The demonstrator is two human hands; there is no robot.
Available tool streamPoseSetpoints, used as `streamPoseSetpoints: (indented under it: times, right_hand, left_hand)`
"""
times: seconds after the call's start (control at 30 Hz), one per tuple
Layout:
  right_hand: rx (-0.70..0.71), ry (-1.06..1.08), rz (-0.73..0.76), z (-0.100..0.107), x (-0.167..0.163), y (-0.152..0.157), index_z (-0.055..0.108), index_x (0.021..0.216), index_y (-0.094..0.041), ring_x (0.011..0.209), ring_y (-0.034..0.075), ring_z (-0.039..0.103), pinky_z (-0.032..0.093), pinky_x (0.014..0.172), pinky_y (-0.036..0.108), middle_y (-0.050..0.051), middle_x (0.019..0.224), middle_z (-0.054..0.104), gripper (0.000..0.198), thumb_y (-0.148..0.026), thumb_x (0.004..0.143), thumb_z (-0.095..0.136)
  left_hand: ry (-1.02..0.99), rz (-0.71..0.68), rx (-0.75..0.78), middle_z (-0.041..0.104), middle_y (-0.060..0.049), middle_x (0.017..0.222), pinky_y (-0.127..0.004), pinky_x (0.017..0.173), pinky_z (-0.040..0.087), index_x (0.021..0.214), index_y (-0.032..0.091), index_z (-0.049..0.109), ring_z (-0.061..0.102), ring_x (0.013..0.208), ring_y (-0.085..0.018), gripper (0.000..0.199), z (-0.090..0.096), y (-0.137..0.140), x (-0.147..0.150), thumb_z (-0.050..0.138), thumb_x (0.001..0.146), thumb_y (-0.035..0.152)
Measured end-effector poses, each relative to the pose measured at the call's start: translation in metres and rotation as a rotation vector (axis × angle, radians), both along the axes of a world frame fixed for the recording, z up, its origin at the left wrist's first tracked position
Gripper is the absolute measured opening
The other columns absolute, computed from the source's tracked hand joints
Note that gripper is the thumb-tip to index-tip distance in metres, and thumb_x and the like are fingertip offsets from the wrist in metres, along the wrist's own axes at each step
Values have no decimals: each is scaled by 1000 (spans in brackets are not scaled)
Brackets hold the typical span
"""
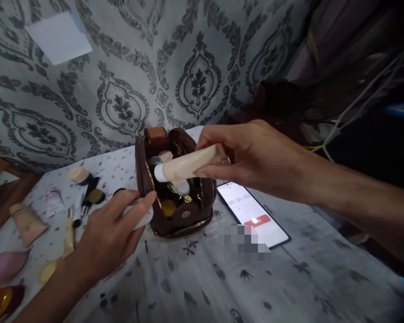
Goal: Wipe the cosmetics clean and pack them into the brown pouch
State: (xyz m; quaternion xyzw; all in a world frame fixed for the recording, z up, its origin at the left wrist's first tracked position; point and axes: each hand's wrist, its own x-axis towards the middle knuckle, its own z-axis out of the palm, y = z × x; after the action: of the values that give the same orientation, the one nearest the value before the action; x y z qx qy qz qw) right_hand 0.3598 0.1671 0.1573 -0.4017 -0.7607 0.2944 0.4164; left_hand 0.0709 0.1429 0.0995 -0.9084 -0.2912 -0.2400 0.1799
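Observation:
A brown zippered cosmetic bag (143, 166) stands unzipped on the patterned cloth, with several bottles and jars inside it. Above its opening, my right hand (232, 150) pinches a cream-coloured squeeze tube (188, 163) by its flat end, the white cap pointing left. My left hand (121, 224) is at the bag's left front side, its fingers closed around a whitish rounded item (139, 215). Most of that item is hidden by the fingers, so its kind does not show.
Left of the bag lie several cosmetics, among them a tan tube (27, 224), a small white-and-pink tube (54, 201), a jar (80, 175) and a pink sponge-like item (6, 265). A phone (252, 211) showing a timer lies right of the bag. Patterned wallpaper (175, 67) rises behind.

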Motion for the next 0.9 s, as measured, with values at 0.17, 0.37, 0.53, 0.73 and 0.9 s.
streamPoseSetpoints:
  times: [0.17, 0.37, 0.53, 0.73, 0.9]
  right_hand:
    - [43, -74, 143, 6, -22, 28, 55, 55, -15, 55, 2, 43, 21, 51, 15, -7, 53, 41, 27, -11, 80, 64]
    - [138, -585, 241, 12, -50, 38, 51, 61, -15, 52, 4, 33, 19, 52, 23, -7, 56, 38, 20, -8, 76, 61]
    - [182, -746, 200, 8, -62, 37, 57, 87, -18, 60, 8, 40, 25, 58, 26, -4, 74, 52, 12, -8, 80, 60]
    - [-1, -744, 238, -2, -68, 40, 62, 91, -15, 71, 13, 55, 34, 61, 24, 2, 79, 63, 9, -14, 82, 63]
    - [-37, -765, 190, -2, -75, 39, 65, 93, -15, 73, 15, 61, 40, 64, 26, 4, 84, 67, 10, -12, 84, 61]
  left_hand:
    - [-35, 2, -10, 63, -10, 107, -30, 67, 53, 146, 31, 46, 64, 95, -24, 56, -7, 3, -4, 52, 91, 24]
    - [6, 40, -40, 62, -10, 111, -29, 70, 53, 143, 25, 48, 63, 100, -23, 52, -8, -2, -7, 49, 92, 20]
    - [20, 50, -37, 59, -11, 110, -27, 70, 51, 136, 21, 53, 62, 100, -21, 44, -7, -3, -8, 48, 92, 18]
    - [4, 52, -35, 59, -10, 109, -26, 66, 50, 135, 22, 53, 62, 97, -20, 44, -7, -3, -7, 48, 92, 17]
    - [-2, 42, -33, 59, -10, 107, -25, 64, 49, 133, 21, 54, 61, 95, -19, 43, -6, -2, -5, 48, 91, 14]
